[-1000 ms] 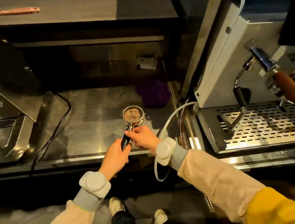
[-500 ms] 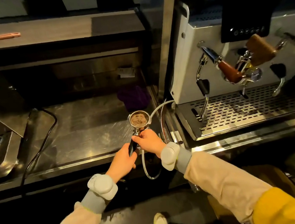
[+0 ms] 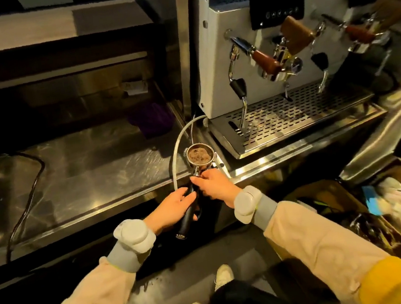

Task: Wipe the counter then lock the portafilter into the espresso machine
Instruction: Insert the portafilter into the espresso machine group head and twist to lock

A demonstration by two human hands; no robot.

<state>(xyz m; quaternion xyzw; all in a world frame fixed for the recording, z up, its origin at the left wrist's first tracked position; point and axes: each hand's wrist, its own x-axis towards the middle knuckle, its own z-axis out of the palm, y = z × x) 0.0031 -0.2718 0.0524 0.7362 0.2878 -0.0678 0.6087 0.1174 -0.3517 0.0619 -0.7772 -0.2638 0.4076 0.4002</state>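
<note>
Step in hand: we judge we are carrying the loaded portafilter [image 3: 198, 156] toward the espresso machine [image 3: 231, 52]; the lock-in is not yet done.
Portafilter position: held in the air over the desk [image 3: 89, 175] edge, just left of the drip tray [image 3: 292, 118], basket up and filled with brown grounds.
Left hand: our left hand [image 3: 174, 209] is wrapped around the black handle, clamped on it.
Right hand: our right hand [image 3: 214, 186] pinches the neck of the handle just below the basket, closed on it.
Doing it well: we should keep the basket level so no grounds spill, steer clear of the white hose [image 3: 176, 150] looping beside it, and pick a free group head; which one is free we cannot tell, as wooden handles [image 3: 265, 61] crowd the front. Then raise, seat and turn the handle firmly.
Cloth: a purple cloth [image 3: 151, 118] lies at the back of the desk.
Writing: none readable; the dark panel [image 3: 277, 9] shows only small button icons.
</note>
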